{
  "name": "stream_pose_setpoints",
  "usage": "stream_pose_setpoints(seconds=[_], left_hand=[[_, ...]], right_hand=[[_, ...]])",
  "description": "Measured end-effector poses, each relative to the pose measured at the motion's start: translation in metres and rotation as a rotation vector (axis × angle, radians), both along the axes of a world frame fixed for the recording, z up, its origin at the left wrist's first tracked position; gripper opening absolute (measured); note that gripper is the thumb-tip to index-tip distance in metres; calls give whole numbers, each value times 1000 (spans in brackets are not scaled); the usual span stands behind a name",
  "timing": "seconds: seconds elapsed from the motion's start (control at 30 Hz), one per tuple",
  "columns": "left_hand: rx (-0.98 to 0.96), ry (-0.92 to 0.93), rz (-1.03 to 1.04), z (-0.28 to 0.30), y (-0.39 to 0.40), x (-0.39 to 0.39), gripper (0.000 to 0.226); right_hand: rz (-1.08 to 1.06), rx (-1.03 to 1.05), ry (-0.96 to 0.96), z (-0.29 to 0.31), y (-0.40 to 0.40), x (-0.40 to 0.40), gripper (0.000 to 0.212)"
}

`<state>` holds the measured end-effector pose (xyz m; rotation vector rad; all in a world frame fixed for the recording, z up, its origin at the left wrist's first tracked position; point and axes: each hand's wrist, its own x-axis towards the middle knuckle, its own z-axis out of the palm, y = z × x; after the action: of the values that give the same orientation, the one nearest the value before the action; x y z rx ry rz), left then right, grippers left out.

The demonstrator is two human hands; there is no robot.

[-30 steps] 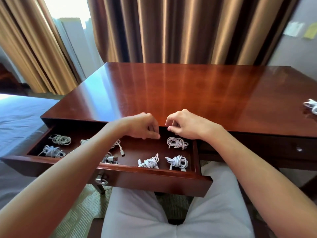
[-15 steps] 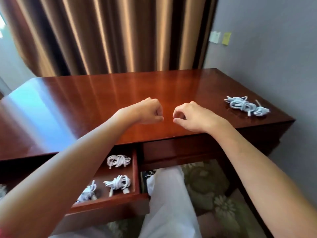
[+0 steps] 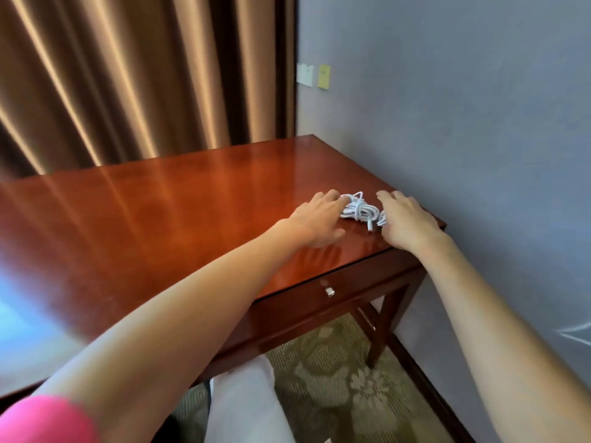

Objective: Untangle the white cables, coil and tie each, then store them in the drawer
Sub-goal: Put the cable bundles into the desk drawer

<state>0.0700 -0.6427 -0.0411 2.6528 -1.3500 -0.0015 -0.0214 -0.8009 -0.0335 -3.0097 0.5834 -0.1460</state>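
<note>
Cables [image 3: 359,212], white and tangled in one small heap, lie near the right front corner of the tabletop [image 3: 166,212], close to the edge that runs along the wall. The left hand [image 3: 315,220] reaches the heap from the left with fingers extended, its fingertips touching the strands, while the right hand [image 3: 406,220] lies palm-down at the heap's right side, fingers relaxed and gripping nothing. A closed drawer with a metal knob [image 3: 329,291] sits in the desk front below the hands.

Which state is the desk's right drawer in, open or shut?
Shut: the drawer front sits flush under the desk top, only its knob protruding.
</note>
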Motion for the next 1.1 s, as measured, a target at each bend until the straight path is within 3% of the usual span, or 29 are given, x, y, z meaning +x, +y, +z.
stream_pose_setpoints(seconds=[0.07, 0.17, 0.37, 0.63, 0.9, 1.1], left_hand=[[-1, -13, -24, -7, -23, 4, 79], [38, -25, -19, -20, -46, 7, 81], [-41, -217, 23, -28, -52, 13, 54], [-27, -269, -25, -14, -12, 9, 15], [-66, -39, 29, 30, 107, -6, 37], [24, 76, 119, 46, 256, -26, 27]], right_hand=[[-31, 77, 37, -6, -19, 4, 61], [-6, 147, 53, -19, -34, 10, 52], [24, 87, -65, -30, -46, 17, 30], [77, -76, -137, -15, -13, 9, 41], [265, 45, -218, 35, 97, 4, 28], [502, 164, -222, 43, 209, 9, 35]])
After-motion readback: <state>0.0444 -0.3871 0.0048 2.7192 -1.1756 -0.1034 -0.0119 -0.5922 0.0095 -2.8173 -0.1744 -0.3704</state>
